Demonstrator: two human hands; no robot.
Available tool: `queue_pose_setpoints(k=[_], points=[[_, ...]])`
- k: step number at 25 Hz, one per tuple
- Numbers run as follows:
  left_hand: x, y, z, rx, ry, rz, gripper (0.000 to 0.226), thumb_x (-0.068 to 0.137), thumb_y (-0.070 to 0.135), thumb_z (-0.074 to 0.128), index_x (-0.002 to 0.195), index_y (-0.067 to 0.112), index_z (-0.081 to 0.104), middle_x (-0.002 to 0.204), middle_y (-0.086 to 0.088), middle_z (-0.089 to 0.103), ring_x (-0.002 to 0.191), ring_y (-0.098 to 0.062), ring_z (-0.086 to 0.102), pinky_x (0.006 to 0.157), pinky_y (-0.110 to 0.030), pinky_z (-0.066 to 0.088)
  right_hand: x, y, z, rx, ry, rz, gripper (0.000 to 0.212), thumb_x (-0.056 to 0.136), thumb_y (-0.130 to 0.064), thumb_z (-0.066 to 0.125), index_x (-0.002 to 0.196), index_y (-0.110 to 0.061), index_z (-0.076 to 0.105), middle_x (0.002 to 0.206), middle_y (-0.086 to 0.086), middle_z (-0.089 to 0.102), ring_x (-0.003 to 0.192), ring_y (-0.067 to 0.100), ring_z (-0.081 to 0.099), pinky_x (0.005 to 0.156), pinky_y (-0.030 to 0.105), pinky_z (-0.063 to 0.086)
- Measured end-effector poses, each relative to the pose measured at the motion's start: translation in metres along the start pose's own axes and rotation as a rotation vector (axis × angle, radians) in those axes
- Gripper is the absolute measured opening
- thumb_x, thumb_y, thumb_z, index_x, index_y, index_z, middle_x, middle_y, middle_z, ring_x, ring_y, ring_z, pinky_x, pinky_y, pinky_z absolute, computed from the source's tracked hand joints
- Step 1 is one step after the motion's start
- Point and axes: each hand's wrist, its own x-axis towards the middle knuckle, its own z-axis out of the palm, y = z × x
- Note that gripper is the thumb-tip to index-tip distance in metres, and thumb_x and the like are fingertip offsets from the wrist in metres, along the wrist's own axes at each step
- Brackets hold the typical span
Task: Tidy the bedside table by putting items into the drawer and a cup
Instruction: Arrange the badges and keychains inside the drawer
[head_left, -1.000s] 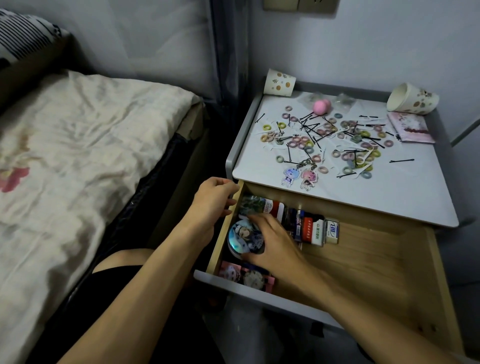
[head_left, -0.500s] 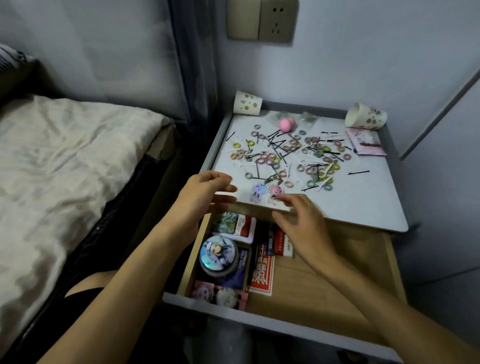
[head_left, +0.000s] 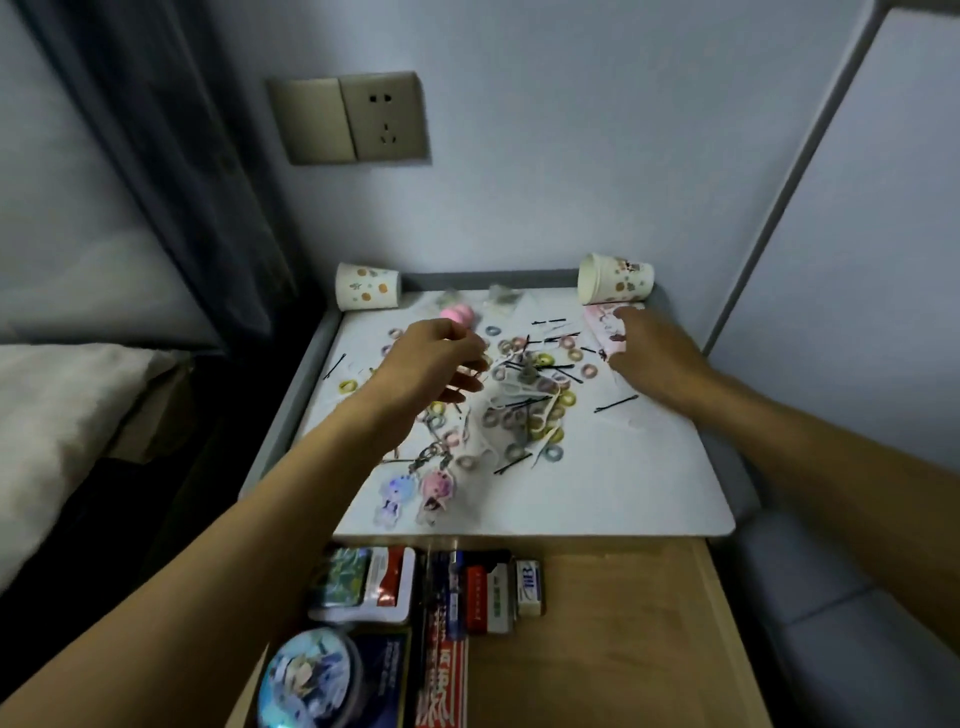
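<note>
The white bedside table top (head_left: 623, 478) is strewn with several small coloured hair ties (head_left: 519, 415) and black hairpins (head_left: 616, 403). Two acrylic charm keychains (head_left: 415, 491) lie near its front edge and a pink ball (head_left: 458, 314) lies at the back. My left hand (head_left: 436, 358) hovers over the hair ties, fingers loosely bent, holding nothing I can see. My right hand (head_left: 652, 348) reaches over a pink card pack (head_left: 602, 323), with its fingertips on it. One paper cup (head_left: 366, 292) sits at the back left corner. Another paper cup (head_left: 615, 279) lies on its side at the back right.
The wooden drawer (head_left: 613, 649) is pulled out below the top. It holds a round picture tin (head_left: 311, 675), card boxes (head_left: 441, 613) and an eraser (head_left: 530, 587) along its left side. A bed (head_left: 52, 415) lies to the left. The wall with a socket (head_left: 384, 117) is behind.
Both hands have left the drawer and moved up over the table top, the left to the hair ties, the right to the pink card pack. The view has tilted upward.
</note>
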Motion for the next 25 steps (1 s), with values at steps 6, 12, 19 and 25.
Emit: queue_pose_setpoints(k=[6, 12, 19, 25], points=[[0.066, -0.009, 0.015, 0.078, -0.023, -0.004, 0.016, 0.097, 0.013, 0.055, 0.104, 0.002, 0.064, 0.103, -0.019, 0.07, 0.077, -0.023, 0.065, 0.073, -0.035, 0.053, 0.027, 0.019, 0.015, -0.35, -0.062, -0.105, 0.047, 0.091, -0.013, 0.051, 0.137, -0.013, 0.042, 0.127, 0.014, 0.053, 0.113, 0.032, 0.053, 0.08, 0.033, 0.044], [0.128, -0.028, 0.018, 0.671, 0.32, 0.188, 0.028, 0.095, 0.028, 0.058, 0.119, 0.014, 0.059, 0.116, -0.004, 0.063, 0.1, -0.022, 0.06, 0.079, -0.035, 0.049, 0.012, 0.018, 0.001, -0.597, 0.15, -0.229, 0.029, 0.093, -0.005, 0.047, 0.12, -0.012, 0.053, 0.108, 0.007, 0.067, 0.09, 0.025, 0.066, 0.06, 0.03, 0.034], [0.188, -0.043, 0.019, 1.006, 0.326, 0.056, 0.029, 0.094, 0.022, 0.047, 0.12, 0.007, 0.048, 0.113, -0.019, 0.062, 0.1, -0.037, 0.059, 0.077, -0.042, 0.05, -0.015, 0.007, 0.003, -0.162, 0.335, -0.297, 0.044, 0.091, -0.003, 0.06, 0.133, -0.012, 0.053, 0.108, 0.011, 0.069, 0.087, 0.029, 0.066, 0.073, 0.041, 0.058], [0.185, -0.032, 0.018, 0.57, 0.377, 0.1, 0.024, 0.089, 0.017, 0.051, 0.081, -0.001, 0.064, 0.083, -0.019, 0.069, 0.069, -0.027, 0.058, 0.062, -0.032, 0.046, -0.034, 0.004, 0.01, 0.161, 0.393, -0.307, 0.035, 0.099, -0.018, 0.052, 0.134, -0.018, 0.055, 0.103, 0.003, 0.071, 0.077, 0.015, 0.065, 0.068, 0.036, 0.06]])
